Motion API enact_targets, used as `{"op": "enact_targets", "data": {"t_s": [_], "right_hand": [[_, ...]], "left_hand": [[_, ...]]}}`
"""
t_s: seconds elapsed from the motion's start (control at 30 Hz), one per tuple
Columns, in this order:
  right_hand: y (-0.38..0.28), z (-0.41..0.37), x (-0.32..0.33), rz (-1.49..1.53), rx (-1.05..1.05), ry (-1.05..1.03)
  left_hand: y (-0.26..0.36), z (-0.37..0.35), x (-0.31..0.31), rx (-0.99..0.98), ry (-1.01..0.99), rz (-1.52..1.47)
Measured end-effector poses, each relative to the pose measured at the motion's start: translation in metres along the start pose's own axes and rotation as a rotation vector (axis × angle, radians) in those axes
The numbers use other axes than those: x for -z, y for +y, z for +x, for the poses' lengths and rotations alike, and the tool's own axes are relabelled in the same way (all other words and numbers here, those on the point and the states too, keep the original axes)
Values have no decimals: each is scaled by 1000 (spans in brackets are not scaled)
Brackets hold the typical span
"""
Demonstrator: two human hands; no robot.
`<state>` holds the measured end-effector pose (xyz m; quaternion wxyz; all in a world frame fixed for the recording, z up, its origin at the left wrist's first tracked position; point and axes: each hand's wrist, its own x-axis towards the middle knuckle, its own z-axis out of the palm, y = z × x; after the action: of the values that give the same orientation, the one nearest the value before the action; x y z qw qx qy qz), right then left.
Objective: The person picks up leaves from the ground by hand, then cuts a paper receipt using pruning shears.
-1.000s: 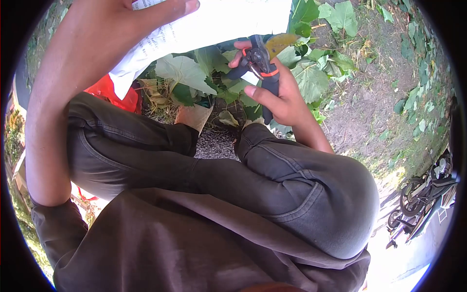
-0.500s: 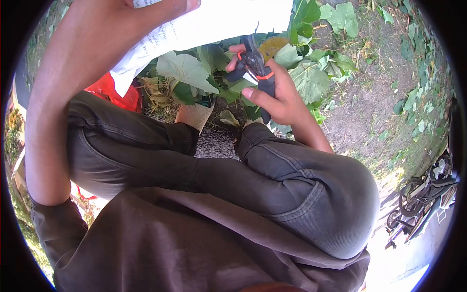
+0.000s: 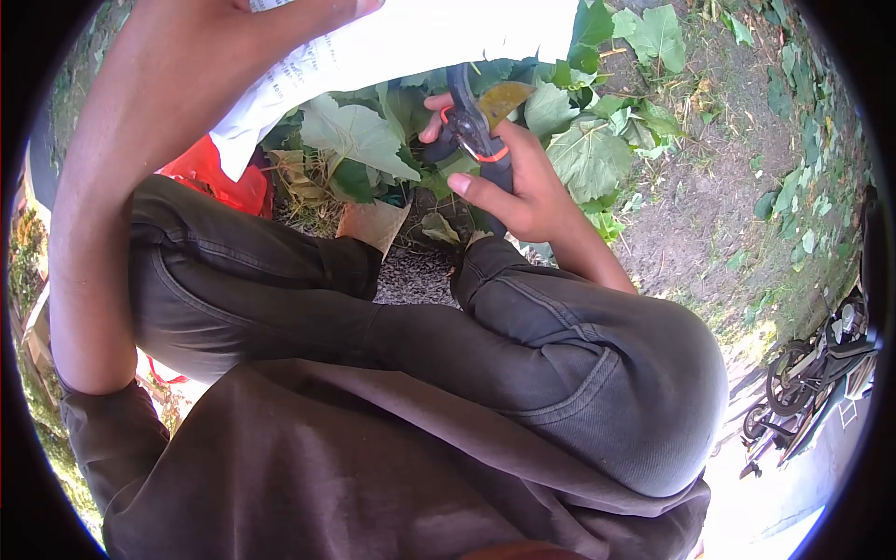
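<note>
My left hand (image 3: 238,37) is at the top left, its thumb closed on a white printed paper (image 3: 411,42) that runs out past the top edge; its other fingers are hidden. My right hand (image 3: 527,182) grips pruning shears (image 3: 474,135) with black handles and orange trim. The jaws are apart, and the broad blade looks stained yellowish. They point up, just under the lower edge of the paper. Large lobed green leaves (image 3: 350,135) lie behind and around the shears.
A red plastic bag (image 3: 219,177) lies left of the leaves. A piece of brown cardboard (image 3: 371,224) sits by my feet. My bent legs (image 3: 448,345) fill the middle. Bare soil (image 3: 686,210) with scattered leaves lies to the right, and a motorcycle (image 3: 803,383) stands at far right.
My right hand and the shears have moved slightly up and left, and the shears have turned a little. The paper's lower edge has shifted slightly. My left hand stays almost still.
</note>
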<state>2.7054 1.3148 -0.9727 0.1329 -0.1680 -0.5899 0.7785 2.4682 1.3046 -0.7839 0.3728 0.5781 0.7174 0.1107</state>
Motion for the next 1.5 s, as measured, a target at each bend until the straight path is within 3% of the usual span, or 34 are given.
{"op": "enact_targets", "data": {"t_s": [0.17,0.23,0.33,0.37,0.43,0.53,0.77,0.83,0.97,1.03,1.17,1.37,1.43,1.5], "right_hand": [[-9,4,0,-80,12,0],[-17,4,2,-85,-209,41],[-20,4,7,-179,-245,44],[-19,4,7,-180,-244,43],[-12,4,6,-119,-42,45],[2,5,0,-161,89,72],[-15,10,2,-142,4,73],[-21,8,4,-119,-206,80],[-15,8,7,-140,-175,31],[-5,6,3,-70,23,53],[0,7,0,-84,48,45],[-14,10,4,-121,-11,67],[-14,9,4,-152,-183,103],[-13,9,5,-157,-148,93]], "left_hand": [[-4,0,-1,-3,4,-4],[-13,1,1,0,-8,-34],[-15,4,2,11,-47,-198],[2,-1,0,10,2,-51],[6,-4,-1,13,49,97],[-9,-2,-2,-78,76,-93],[9,-2,-6,22,58,33],[9,-2,-6,15,56,56],[-17,7,0,10,29,-105],[-16,7,1,-2,-5,-200],[9,0,-6,-20,123,76],[-9,5,4,3,39,-22],[-11,5,4,26,1,-111],[4,1,2,-8,68,61]]}}
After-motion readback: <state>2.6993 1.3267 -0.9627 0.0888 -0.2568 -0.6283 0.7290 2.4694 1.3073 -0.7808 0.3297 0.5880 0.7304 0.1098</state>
